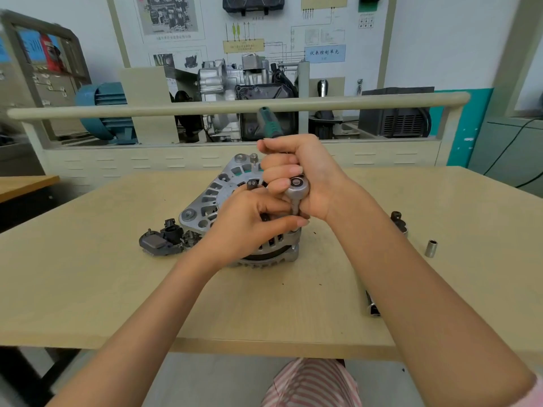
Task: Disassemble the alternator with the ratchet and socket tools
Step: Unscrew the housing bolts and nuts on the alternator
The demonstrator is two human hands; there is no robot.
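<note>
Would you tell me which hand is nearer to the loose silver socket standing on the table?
Right. The right hand grips the ratchet above the alternator, on the side towards the loose socket; the left hand holds the extension farther left.

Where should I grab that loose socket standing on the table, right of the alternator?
Pinch the loose socket across its round side wall, coming from above. It stands upright, open end up, apart from other parts on the table, so its sides look free.
</note>
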